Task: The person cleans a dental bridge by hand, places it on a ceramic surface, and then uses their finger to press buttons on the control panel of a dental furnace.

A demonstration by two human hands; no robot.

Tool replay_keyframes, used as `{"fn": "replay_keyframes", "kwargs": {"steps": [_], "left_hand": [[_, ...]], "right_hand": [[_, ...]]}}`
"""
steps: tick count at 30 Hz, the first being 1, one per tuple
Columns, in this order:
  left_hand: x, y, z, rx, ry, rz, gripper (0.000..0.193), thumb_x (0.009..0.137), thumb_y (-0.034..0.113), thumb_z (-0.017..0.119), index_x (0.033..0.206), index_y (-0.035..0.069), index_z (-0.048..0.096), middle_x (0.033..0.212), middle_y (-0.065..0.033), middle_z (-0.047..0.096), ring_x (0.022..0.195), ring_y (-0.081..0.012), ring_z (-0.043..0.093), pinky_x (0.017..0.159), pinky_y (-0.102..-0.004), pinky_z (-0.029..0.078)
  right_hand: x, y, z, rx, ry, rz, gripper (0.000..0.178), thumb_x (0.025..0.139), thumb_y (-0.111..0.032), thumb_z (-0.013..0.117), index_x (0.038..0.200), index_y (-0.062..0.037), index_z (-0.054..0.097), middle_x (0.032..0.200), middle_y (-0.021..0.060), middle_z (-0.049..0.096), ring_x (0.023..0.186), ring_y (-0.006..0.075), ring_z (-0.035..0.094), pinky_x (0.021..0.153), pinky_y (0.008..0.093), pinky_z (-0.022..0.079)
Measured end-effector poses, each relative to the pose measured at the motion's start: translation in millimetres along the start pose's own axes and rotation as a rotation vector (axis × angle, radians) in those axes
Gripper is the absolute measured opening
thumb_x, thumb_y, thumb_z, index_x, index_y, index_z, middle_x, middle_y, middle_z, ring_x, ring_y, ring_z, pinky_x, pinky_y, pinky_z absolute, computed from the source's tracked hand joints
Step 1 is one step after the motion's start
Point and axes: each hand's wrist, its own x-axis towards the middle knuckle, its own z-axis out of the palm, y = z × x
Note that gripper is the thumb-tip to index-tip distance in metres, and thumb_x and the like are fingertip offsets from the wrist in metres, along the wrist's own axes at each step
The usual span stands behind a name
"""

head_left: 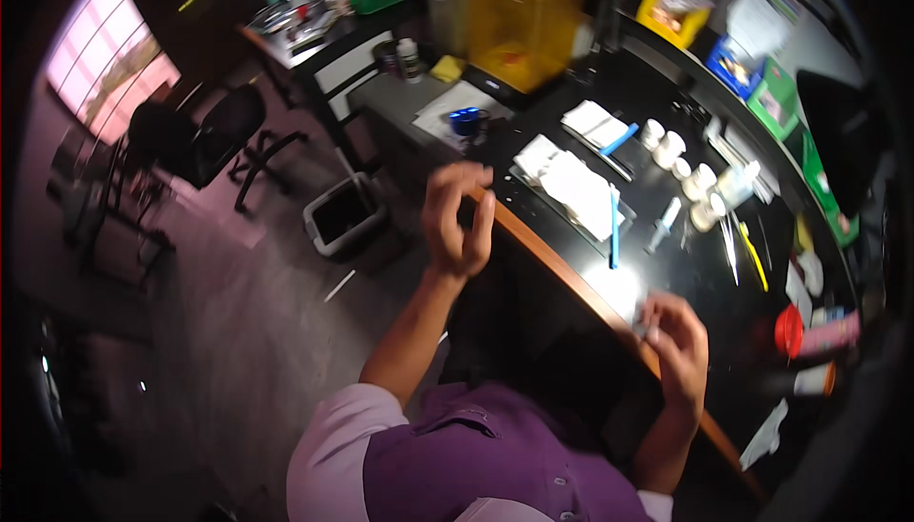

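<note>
My left hand (459,222) is raised beside the wooden front edge (562,272) of the black workbench. Its fingers are curved, with a gap between thumb and fingers, and nothing shows in it. Over the same edge, farther right, my right hand (678,343) has thumb and fingertips drawn together around something small and greyish, too blurred to name. Bright light glares off the bench top just beyond it. Past the hands lie white paper towels (576,189), a blue slim-handled tool (614,227) resting along their right side, and a syringe (664,225).
Several white jars (700,182) stand mid-bench, near tweezers (729,248) and a yellow-handled tool (755,257). A red-lidded container (790,331) lies at right. An amber clear box (524,22) stands at the back. On the floor to the left are a bin (319,236) and an office chair (205,136).
</note>
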Motion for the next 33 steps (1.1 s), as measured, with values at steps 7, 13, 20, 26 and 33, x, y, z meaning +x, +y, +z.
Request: {"fn": "replay_keyframes", "kwargs": {"steps": [7, 13, 20, 26, 33], "left_hand": [[-149.6, 12.3, -39.8, 0.098, -0.009, -0.387, 0.011, 0.087, 0.005, 0.069, 0.097, 0.002, 0.07, 0.096, -0.0134, 0.07, 0.088, -0.0283, 0.068, 0.083, -0.038, 0.055], [-143.2, -17.4, -27.3, -0.099, -0.005, -0.438, 0.012, 0.09, 0.008, 0.068, 0.08, 0.003, 0.065, 0.077, -0.0102, 0.065, 0.073, -0.0278, 0.064, 0.068, -0.0375, 0.05], [-119.5, -31.2, -39.6, -0.127, -0.164, -0.723, 0.027, 0.093, 0.013, 0.073, 0.076, 0.002, 0.057, 0.071, -0.0114, 0.055, 0.063, -0.0272, 0.056, 0.06, -0.0397, 0.042], [-52.2, -9.3, -149.4, 0.052, -0.661, -1.025, 0.029, 0.099, 0.032, 0.07, 0.099, 0.003, 0.07, 0.096, -0.0174, 0.072, 0.09, -0.0373, 0.071, 0.077, -0.0463, 0.056], [-25.0, 26.3, -348.2, 0.382, -0.651, -1.298, 0.038, 0.096, 0.038, 0.07, 0.12, 0.007, 0.073, 0.113, -0.0227, 0.073, 0.107, -0.0436, 0.07, 0.091, -0.0528, 0.056]], "right_hand": [[-16.7, -11.5, 37.2, 0.098, -0.334, 0.148, 0.033, 0.09, -0.001, 0.075, 0.12, 0.0094, 0.073, 0.113, 0.0198, 0.073, 0.105, 0.0248, 0.07, 0.094, 0.0347, 0.054], [34.5, 27.9, 86.4, -0.082, -0.603, 0.282, 0.031, 0.094, 0.002, 0.075, 0.124, 0.0054, 0.073, 0.116, 0.0157, 0.073, 0.11, 0.0242, 0.071, 0.102, 0.0349, 0.054], [93.5, -13.1, 152.0, -0.069, -0.665, 0.651, 0.028, 0.102, -0.001, 0.07, 0.129, 0.004, 0.069, 0.123, 0.012, 0.075, 0.12, 0.0192, 0.069, 0.107, 0.0316, 0.052], [172.8, -110.7, 238.2, -0.304, -0.74, 0.564, 0.028, 0.101, -0.009, 0.07, 0.127, 0.0008, 0.072, 0.115, 0.0098, 0.078, 0.112, 0.0167, 0.071, 0.102, 0.032, 0.054], [216.9, -165.5, 418.0, -0.277, -0.923, 0.37, 0.024, 0.101, -0.014, 0.071, 0.122, -0.002, 0.074, 0.107, 0.0087, 0.078, 0.101, 0.0144, 0.072, 0.088, 0.0328, 0.057]]}}
